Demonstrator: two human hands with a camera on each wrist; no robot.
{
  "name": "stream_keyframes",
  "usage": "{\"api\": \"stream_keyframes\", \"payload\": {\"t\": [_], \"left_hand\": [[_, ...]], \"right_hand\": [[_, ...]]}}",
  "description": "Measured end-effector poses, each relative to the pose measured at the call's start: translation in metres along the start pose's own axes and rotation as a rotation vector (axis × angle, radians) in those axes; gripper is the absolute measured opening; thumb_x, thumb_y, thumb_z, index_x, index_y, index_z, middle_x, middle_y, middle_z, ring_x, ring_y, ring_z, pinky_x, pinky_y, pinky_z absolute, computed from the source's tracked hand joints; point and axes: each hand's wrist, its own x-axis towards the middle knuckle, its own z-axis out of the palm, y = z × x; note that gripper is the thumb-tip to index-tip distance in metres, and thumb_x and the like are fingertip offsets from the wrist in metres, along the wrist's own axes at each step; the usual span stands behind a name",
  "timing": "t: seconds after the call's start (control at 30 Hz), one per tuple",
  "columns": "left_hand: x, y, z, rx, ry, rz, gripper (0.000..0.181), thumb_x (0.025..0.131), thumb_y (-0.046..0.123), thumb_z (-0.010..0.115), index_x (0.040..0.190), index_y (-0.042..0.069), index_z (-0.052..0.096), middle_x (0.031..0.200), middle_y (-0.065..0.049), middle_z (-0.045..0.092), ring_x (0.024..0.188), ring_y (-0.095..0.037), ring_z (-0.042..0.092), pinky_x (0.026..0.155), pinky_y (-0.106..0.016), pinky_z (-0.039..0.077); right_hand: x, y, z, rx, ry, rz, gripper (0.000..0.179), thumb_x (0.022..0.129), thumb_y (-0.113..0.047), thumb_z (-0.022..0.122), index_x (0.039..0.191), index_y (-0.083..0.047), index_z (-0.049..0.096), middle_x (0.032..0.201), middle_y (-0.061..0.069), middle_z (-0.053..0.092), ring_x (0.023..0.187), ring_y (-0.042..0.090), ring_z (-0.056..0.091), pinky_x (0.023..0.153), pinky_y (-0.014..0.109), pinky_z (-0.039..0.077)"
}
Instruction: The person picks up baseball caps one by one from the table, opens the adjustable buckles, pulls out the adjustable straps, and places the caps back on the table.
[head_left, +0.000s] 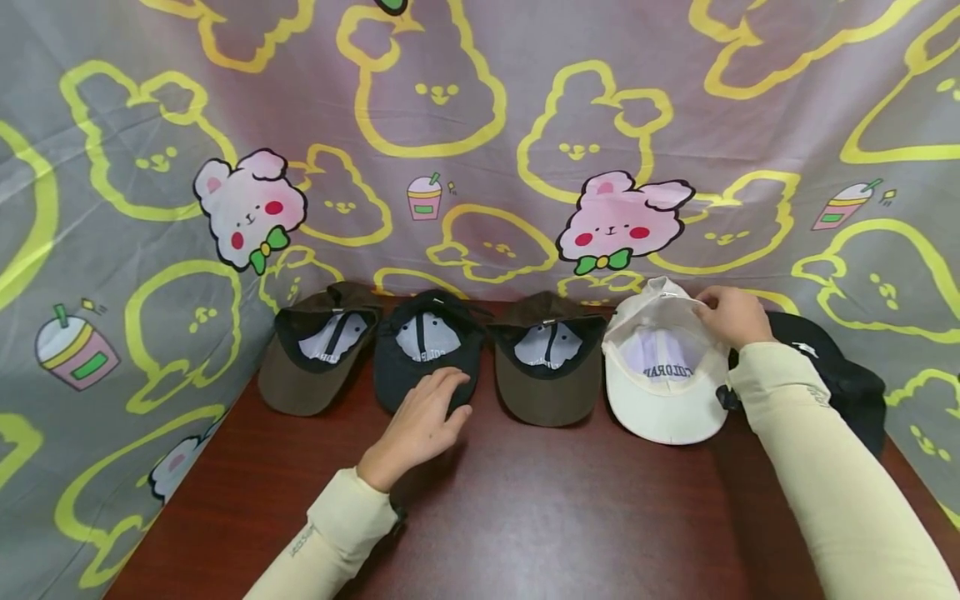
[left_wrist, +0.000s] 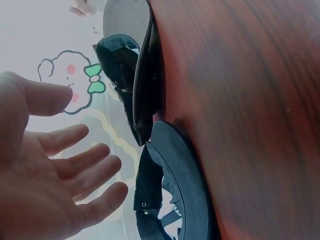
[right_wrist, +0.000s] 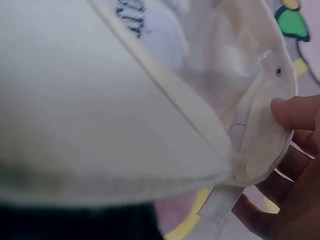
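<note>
Sleeves (head_left: 840,483) of cream cloth reached in over the dark red table (head_left: 570,525), nearest the wearer, their cuffs turned back, which probably kept fabric off the work. Beyond the left cuff, the left hand (head_left: 420,425) held nothing: its fingers were slightly bent and apart, the thumb away from them. It hung in front of the black cap (head_left: 401,375), covering part of its brim in the head view, though the left wrist view showed hand and cap apart; perhaps it was simply kept out of the other's way.

Farther off, five caps stood in a row, four with brims forward and hollows facing the wearer, presumably because a brim laid on the wood made a steady foot. The white cap (head_left: 663,417) was fourth from the left, between the brown cap (head_left: 551,400) and the right-hand black cap (head_left: 840,367), which the forearm partly hid. At its raised back edge the right hand (head_left: 738,317) pinched the rim, thumb inside near an eyelet and fingers behind, a hold that seemed meant to steady the soft crown. Another brown cap (head_left: 303,392) closed the left end. Patterned cloth (head_left: 480,183) hung behind everything.
</note>
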Motion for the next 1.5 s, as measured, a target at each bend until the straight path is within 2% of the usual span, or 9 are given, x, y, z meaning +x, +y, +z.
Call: {"api": "stream_keyframes", "payload": {"t": [0.4,0.8,0.83,0.93,1.0,1.07,1.23,1.4,1.5], "left_hand": [[-0.003,0.002,0.001,-0.018,-0.021,-0.005,0.042,0.096,0.024,0.062,0.134,0.008,0.057,0.140,-0.010,0.055,0.129,-0.029,0.052,0.107,-0.052,0.043],[-0.004,0.003,0.001,-0.021,-0.020,0.018,0.042,0.096,0.024,0.062,0.134,0.008,0.057,0.140,-0.011,0.055,0.127,-0.029,0.053,0.105,-0.052,0.044],[-0.004,0.003,0.001,-0.021,-0.023,0.016,0.042,0.096,0.024,0.062,0.134,0.008,0.057,0.140,-0.011,0.055,0.127,-0.029,0.053,0.106,-0.052,0.044],[-0.004,0.003,0.001,-0.024,-0.025,0.020,0.042,0.096,0.024,0.062,0.134,0.008,0.057,0.140,-0.010,0.055,0.128,-0.028,0.052,0.107,-0.051,0.043],[-0.004,0.004,0.001,-0.024,-0.024,0.029,0.042,0.096,0.024,0.061,0.134,0.007,0.057,0.140,-0.010,0.054,0.129,-0.028,0.052,0.107,-0.051,0.043],[-0.003,0.004,0.001,-0.024,-0.018,0.041,0.042,0.096,0.024,0.061,0.134,0.007,0.057,0.140,-0.011,0.054,0.129,-0.028,0.052,0.107,-0.050,0.043],[-0.001,0.007,0.000,-0.027,0.004,0.066,0.041,0.096,0.023,0.061,0.134,0.008,0.058,0.139,-0.010,0.055,0.127,-0.027,0.052,0.106,-0.049,0.044],[0.002,0.010,0.000,-0.028,0.012,0.070,0.041,0.095,0.023,0.062,0.133,0.008,0.058,0.139,-0.009,0.055,0.126,-0.027,0.053,0.106,-0.049,0.044],[0.005,0.013,-0.001,-0.032,0.030,0.081,0.040,0.095,0.023,0.062,0.133,0.008,0.059,0.139,-0.009,0.055,0.125,-0.026,0.053,0.105,-0.049,0.045]], "right_hand": [[-0.016,-0.029,-0.034,-0.013,0.095,-0.111,0.028,0.096,-0.015,0.057,0.109,0.008,0.066,0.106,0.033,0.067,0.091,0.049,0.062,0.078,0.060,0.045],[-0.032,-0.051,-0.063,0.053,0.313,-0.212,0.019,0.094,-0.011,0.063,0.103,0.004,0.068,0.095,0.028,0.071,0.083,0.043,0.064,0.072,0.049,0.043],[-0.032,-0.053,-0.065,0.054,0.333,-0.220,0.018,0.094,-0.011,0.064,0.102,0.004,0.068,0.094,0.028,0.071,0.082,0.040,0.065,0.071,0.047,0.042],[-0.033,-0.061,-0.072,0.068,0.403,-0.236,0.017,0.092,-0.011,0.066,0.102,0.002,0.070,0.095,0.026,0.072,0.072,0.006,0.061,0.069,0.033,0.041],[-0.033,-0.067,-0.077,0.089,0.446,-0.247,0.016,0.091,-0.011,0.066,0.101,0.001,0.071,0.094,0.025,0.073,0.070,-0.017,0.048,0.068,0.024,0.037],[-0.034,-0.072,-0.080,0.109,0.487,-0.260,0.016,0.091,-0.010,0.065,0.101,0.000,0.072,0.093,0.024,0.073,0.069,-0.030,0.030,0.066,0.018,0.032],[-0.035,-0.086,-0.085,0.158,0.539,-0.294,0.016,0.090,-0.007,0.065,0.101,0.001,0.073,0.091,0.023,0.074,0.070,-0.032,0.032,0.067,0.012,0.030],[-0.040,-0.103,-0.084,0.201,0.528,-0.326,0.015,0.090,-0.006,0.066,0.102,0.002,0.072,0.093,0.023,0.074,0.073,-0.033,0.036,0.071,0.001,0.029],[-0.042,-0.114,-0.080,0.212,0.521,-0.365,0.014,0.090,-0.006,0.066,0.101,0.001,0.073,0.093,0.021,0.074,0.074,-0.032,0.038,0.072,0.000,0.031]]}}
